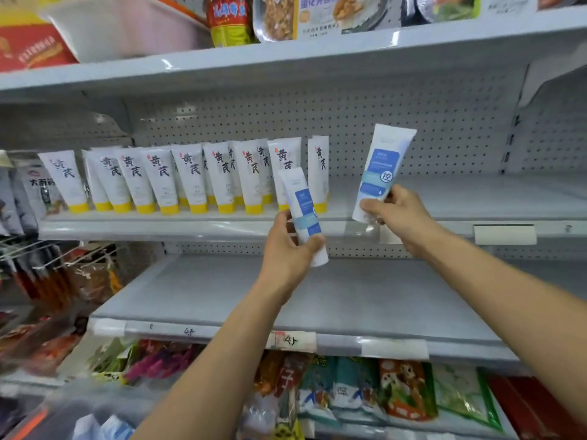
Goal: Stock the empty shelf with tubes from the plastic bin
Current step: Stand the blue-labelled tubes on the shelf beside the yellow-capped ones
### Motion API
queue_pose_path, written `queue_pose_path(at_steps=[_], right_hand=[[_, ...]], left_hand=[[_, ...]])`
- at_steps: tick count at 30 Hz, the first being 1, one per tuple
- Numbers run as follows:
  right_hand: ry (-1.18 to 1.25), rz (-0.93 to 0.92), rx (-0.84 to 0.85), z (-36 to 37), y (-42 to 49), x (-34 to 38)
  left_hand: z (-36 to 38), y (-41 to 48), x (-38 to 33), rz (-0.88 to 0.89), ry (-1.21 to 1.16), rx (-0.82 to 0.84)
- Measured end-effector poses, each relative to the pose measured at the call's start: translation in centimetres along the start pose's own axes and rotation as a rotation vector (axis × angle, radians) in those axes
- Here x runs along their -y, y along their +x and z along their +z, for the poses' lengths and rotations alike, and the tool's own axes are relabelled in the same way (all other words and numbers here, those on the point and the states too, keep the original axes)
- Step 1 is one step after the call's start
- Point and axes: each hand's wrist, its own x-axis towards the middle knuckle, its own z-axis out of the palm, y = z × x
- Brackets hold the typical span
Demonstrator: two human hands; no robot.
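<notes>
1. Blurred at the bottom-left edge, far below the row of white, yellow-capped tubes (190, 179), sits a translucent plastic bin (63, 408). Pale blue-and-white shapes inside it may be more tubes, but they cannot be counted.
2. Left fingers (313, 244) curl round the lower half of a white tube with a blue label (303, 204). The left hand (286, 249) holds it tilted, in front of the row's right end.
3. Right fingertips (371, 206) pinch the bottom of a second white, blue-labelled tube (381, 166). The right hand (397, 214) holds it near upright, just right of the row.
4. The grey metal shelf (460, 198) under the row is bare to the row's right. The lower grey shelf (317, 296) beneath the row holds nothing. No blue-labelled tube stands on either.
5. Judging by this, the yellow-capped batch is placed and the blue-labelled batch is barely begun.
6. Both held tubes' caps are covered by the hands, and the row's rear rank is partly hidden.
</notes>
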Motion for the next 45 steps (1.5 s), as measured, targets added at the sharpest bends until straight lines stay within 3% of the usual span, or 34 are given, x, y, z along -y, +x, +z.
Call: queue_pose_path(at_steps=[17, 32, 35, 38, 40, 43, 45], right_hand=[[-0.528, -0.016, -0.045, 2.3, 12.7, -1.8], [-0.465, 0.06, -0.04, 2.9, 15.0, -3.2], [-0.47, 0.128, -0.136, 2.3, 14.4, -3.2], [-0.395, -0.068, -0.247, 1.9, 11.6, -2.4], [-0.273, -0.156, -0.063, 1.9, 9.0, -1.4], [-0.251, -0.104, 0.453, 1.7, 5.0, 0.2], [-0.313, -0.086, 0.595, 2.0, 3.5, 0.6]], left_hand=[[0.0, 6.7, 1.1, 0.09, -0.001, 0.071], [0.0, 8.1, 1.4, 0.076, 0.004, 0.072], [0.1, 7.6, 1.4, 0.053, -0.021, 0.058], [0.4, 7.0, 1.3, 0.033, -0.037, 0.035], [0.7, 6.6, 1.1, 0.032, -0.049, 0.028], [1.3, 6.3, 0.5, 0.032, -0.067, 0.02], [1.7, 6.1, 0.1, 0.027, -0.085, 0.023]])
